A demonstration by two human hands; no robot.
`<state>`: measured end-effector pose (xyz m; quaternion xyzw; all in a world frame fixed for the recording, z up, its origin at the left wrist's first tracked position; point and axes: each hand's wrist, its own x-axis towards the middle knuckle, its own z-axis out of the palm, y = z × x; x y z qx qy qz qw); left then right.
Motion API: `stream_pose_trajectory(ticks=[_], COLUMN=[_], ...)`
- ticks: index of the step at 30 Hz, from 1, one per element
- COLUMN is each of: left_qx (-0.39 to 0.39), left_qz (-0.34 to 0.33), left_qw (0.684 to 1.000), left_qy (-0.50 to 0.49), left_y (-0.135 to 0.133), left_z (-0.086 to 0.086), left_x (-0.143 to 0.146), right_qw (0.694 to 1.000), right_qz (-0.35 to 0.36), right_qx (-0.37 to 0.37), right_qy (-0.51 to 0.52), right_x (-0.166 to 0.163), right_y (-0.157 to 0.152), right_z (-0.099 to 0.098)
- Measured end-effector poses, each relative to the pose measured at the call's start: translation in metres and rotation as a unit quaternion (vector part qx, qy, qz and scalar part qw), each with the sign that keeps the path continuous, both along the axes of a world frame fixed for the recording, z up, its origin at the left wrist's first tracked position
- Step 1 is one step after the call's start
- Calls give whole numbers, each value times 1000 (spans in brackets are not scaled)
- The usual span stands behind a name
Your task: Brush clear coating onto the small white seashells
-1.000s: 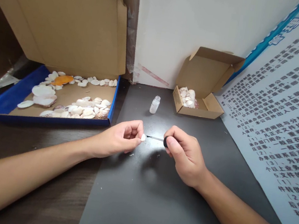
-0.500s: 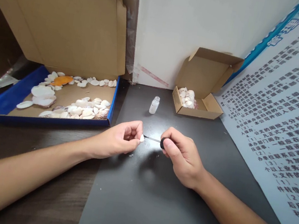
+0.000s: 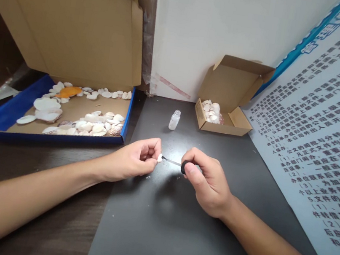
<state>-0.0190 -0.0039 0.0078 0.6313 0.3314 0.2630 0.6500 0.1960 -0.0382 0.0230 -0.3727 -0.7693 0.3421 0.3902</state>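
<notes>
Between thumb and fingertips, my left hand (image 3: 136, 156) pinches a small white shell (image 3: 160, 158). My right hand (image 3: 208, 180) is closed on the black cap of a thin glue brush (image 3: 173, 162), whose dark tip points left and meets the edge of the shell, as far as I can see. Both hands hover over the dark grey mat (image 3: 172, 238). Behind them stands a small clear bottle (image 3: 174, 120), upright and uncapped, with whitish contents or label.
On the left, an open blue-edged cardboard box (image 3: 128, 117) holds many white shells (image 3: 93, 124) and one orange shell (image 3: 68, 92). A smaller open box (image 3: 227, 129) with shells sits at the back right. A printed sheet (image 3: 314, 145) slopes along the right side.
The brush tip has shifted slightly against the shell. Both hands keep their grips. The whole view has moved a little.
</notes>
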Motion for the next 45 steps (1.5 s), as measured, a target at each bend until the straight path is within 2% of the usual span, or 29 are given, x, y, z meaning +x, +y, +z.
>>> stream_pose_trajectory(ticks=[16,45], left_qx=[2,2], left_qz=[-38,-16], left_qw=[999,1000], left_qy=[-17,-24], left_y=[2,0], left_z=[-2,-3], left_x=[-2,0], right_qw=[1000,1000], right_qz=[-1,3], right_qx=[-3,2], right_qy=[-8,6], right_x=[1,-1], right_y=[0,0], right_z=[-2,-1])
